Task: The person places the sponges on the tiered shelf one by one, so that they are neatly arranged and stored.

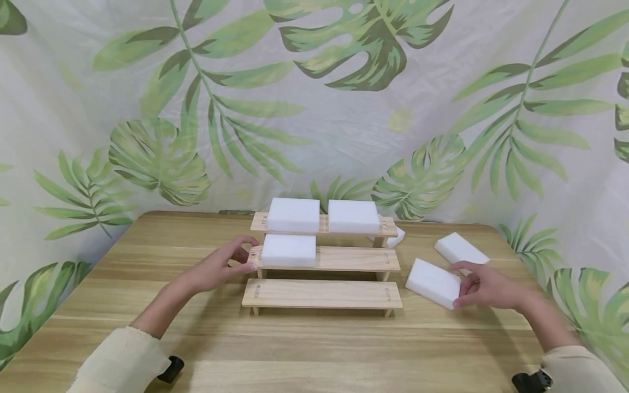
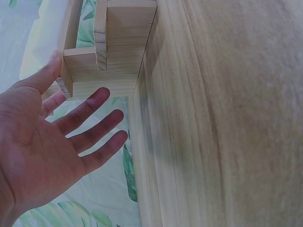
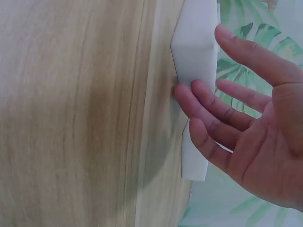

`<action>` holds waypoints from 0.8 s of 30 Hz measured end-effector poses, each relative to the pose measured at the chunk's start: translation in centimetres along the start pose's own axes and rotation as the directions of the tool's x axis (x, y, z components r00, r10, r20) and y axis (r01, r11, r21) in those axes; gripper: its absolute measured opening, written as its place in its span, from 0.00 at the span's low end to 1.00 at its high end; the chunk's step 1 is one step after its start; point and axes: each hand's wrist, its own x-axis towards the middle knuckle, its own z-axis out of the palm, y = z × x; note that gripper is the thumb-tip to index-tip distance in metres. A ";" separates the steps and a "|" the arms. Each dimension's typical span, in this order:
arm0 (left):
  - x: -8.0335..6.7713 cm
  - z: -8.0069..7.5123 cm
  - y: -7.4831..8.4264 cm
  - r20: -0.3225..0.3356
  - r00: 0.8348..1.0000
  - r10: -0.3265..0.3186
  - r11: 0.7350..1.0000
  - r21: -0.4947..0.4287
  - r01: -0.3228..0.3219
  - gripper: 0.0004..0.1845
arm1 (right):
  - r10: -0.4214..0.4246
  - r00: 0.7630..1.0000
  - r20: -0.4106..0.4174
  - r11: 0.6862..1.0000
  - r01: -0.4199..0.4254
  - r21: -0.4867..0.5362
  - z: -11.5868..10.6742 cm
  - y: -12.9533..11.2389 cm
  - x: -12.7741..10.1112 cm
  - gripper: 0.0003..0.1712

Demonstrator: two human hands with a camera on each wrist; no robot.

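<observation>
A stepped wooden rack (image 1: 354,258) has three shelves. My left hand (image 1: 227,266) is at the left end of its middle shelf, thumb at the front corner and index finger at the back; the other fingers spread away from the wood in the left wrist view. Beside that hand, a white foam block (image 1: 288,250) sits on the middle shelf. Flat on the table at right lies another white block (image 1: 432,283). My right hand (image 1: 488,286) reaches around its right end, thumb by the front corner, index finger over the back one, fingertips right at the side.
Two white blocks, one at left (image 1: 293,215) and one at right (image 1: 354,216), stand on the top shelf. Another white block (image 1: 461,249) lies behind my right hand. One more (image 1: 396,237) is partly hidden behind the rack. A leaf-print cloth (image 1: 344,136) hangs behind the table.
</observation>
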 end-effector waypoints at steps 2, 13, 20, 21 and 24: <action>0.0 0.0 -0.1 -0.002 1.000 -0.003 1.000 0.002 0.003 0.27 | 0.005 1.000 -0.006 1.000 -0.005 -0.010 0.2 -0.1 0.1 0.41; -0.1 0.1 0.0 -0.006 1.000 -0.007 1.000 0.016 0.007 0.27 | 0.038 0.997 -0.060 0.987 -0.046 -0.151 0.6 -0.4 0.4 0.40; -0.1 0.2 -0.3 -0.011 1.000 0.008 1.000 0.019 -0.008 0.26 | -0.005 0.993 -0.116 0.987 -0.013 -0.157 0.2 -1.1 0.3 0.40; -0.1 0.2 -0.4 -0.012 1.000 0.015 1.000 0.019 -0.015 0.27 | -0.018 0.992 -0.122 0.988 -0.001 -0.155 0.1 -1.3 0.3 0.39; -0.1 0.2 -0.5 -0.022 0.999 0.024 0.999 0.030 -0.023 0.27 | -0.041 0.989 -0.142 0.987 0.018 -0.161 -0.4 -1.9 0.2 0.39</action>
